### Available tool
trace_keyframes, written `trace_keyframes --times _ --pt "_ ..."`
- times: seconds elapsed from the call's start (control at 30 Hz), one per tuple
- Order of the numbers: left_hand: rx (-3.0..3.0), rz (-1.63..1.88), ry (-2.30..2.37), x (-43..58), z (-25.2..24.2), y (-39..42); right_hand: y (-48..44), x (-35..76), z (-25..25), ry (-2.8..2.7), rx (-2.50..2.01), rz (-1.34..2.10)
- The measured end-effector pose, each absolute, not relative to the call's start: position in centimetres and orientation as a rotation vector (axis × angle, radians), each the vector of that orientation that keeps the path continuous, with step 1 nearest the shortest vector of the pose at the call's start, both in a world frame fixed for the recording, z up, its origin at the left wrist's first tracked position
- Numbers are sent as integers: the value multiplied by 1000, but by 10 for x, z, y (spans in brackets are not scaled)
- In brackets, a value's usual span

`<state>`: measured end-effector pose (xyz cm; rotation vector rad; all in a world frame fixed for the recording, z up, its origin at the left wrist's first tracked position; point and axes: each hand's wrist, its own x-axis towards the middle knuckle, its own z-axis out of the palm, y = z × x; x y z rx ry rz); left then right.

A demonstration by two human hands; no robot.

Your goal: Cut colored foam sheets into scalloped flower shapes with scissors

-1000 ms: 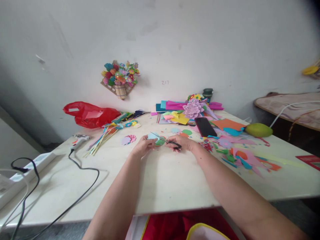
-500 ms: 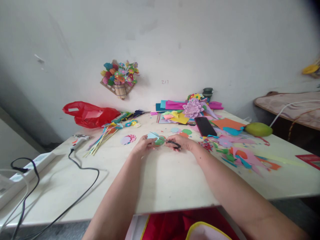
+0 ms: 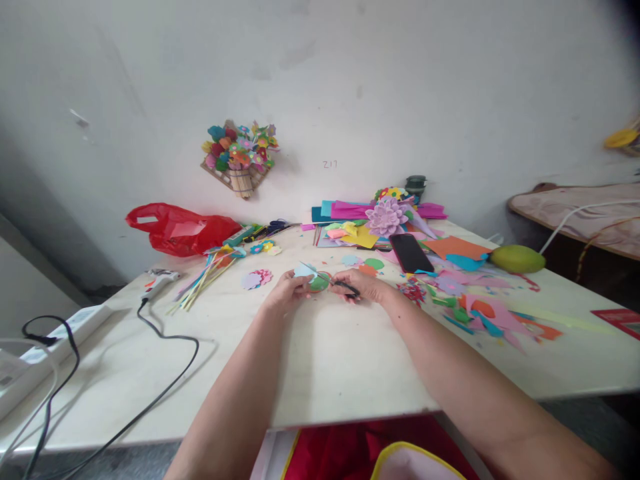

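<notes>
My left hand pinches a light blue paper or felt piece above the table. Dark-handled scissors are gripped in my right hand, their blades pointing left and meeting the edge of the blue piece. Behind the blades, a green round piece with an orange-brown rim lies on the table between my hands. Just beyond them are flat cut-outs, among them a green oval and an orange one. Left of my left hand rests a pile of scalloped lilac and red cut-outs.
A glue gun with a black cord and a power strip occupy the left side. A red plastic bag stands behind thin sticks. On the right are a phone, coloured scraps and a green-yellow fruit.
Both hands stay in nearly the same place. The blue piece and the scissors have shifted only slightly, with the blades still at the piece's edge.
</notes>
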<state>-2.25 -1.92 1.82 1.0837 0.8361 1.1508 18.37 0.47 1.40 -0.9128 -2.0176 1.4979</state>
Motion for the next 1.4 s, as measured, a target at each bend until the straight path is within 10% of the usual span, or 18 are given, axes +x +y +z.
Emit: trace_keyframes --times 1.4 --pt "1182 1223 803 -25 1 -5 -4 174 17 -1973 -1007 1379"
